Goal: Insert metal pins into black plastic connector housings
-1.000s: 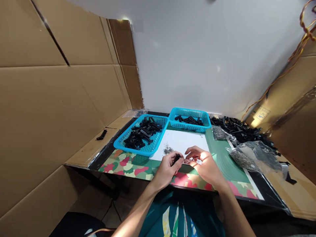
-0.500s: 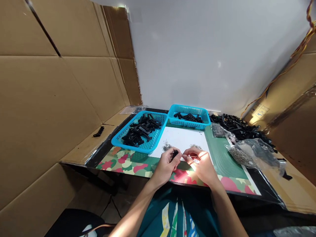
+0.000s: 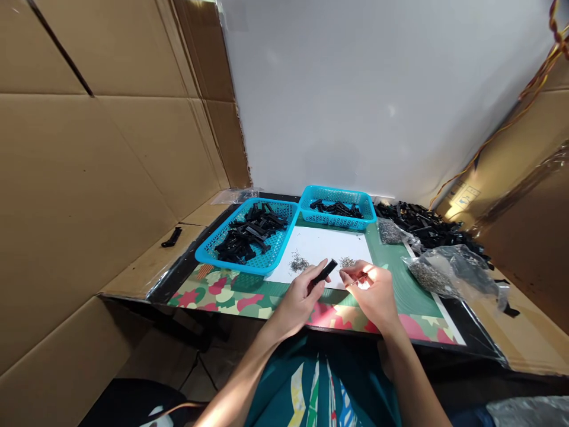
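My left hand (image 3: 299, 298) is closed on a short black plastic part (image 3: 325, 272), its free end pointing up and to the right. My right hand (image 3: 372, 290) pinches a thin tool, seemingly tweezers (image 3: 358, 279), aimed left toward that part with a small gap between them. Both hands hover over the near edge of a white sheet (image 3: 323, 245) on a green mat. Two small heaps of tiny metal pieces (image 3: 299, 261) lie on the sheet just beyond my fingers.
Two blue baskets hold black parts: a large one (image 3: 247, 236) at the left, a smaller one (image 3: 336, 209) behind. A heap of black parts (image 3: 422, 223) and clear bags of metal pieces (image 3: 448, 271) sit at the right. Cardboard walls enclose the table; one stray black part (image 3: 171, 238) lies left.
My hands have drawn slightly apart. The black part in my left hand has tilted up and now sticks out toward the right. The camera view dropped a little.
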Available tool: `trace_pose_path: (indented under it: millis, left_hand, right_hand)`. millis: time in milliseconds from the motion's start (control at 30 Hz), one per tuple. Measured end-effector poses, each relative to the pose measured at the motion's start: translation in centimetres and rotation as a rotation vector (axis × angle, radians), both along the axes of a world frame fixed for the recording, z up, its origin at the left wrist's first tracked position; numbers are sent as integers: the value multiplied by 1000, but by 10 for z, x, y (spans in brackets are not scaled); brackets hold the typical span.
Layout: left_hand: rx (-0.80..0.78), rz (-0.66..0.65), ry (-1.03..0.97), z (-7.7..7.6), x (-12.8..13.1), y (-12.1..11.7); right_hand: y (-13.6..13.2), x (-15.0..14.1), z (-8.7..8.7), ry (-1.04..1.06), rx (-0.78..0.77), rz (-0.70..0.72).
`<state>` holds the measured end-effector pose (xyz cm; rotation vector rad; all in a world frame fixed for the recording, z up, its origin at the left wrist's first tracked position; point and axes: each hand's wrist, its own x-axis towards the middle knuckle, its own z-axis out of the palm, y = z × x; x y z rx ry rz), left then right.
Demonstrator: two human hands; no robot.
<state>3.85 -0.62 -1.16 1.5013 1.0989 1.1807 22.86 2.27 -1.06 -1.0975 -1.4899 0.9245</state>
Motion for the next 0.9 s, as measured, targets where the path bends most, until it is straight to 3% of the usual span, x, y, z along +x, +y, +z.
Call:
trace_pose_path:
  millis: [300, 567, 767, 900]
  left_hand:
    - [43, 31, 253, 9, -7, -8]
    - [127, 78, 390, 1, -2, -10]
    - [129, 143, 404, -9, -1, -8]
    - [117, 156, 329, -9, -3, -6]
  right_hand:
    - [4, 5, -1, 3, -153, 48]
    - [17, 5, -5, -59, -155, 107]
    - [25, 1, -12, -73, -122, 129]
    - [18, -2, -6, -68, -84, 150]
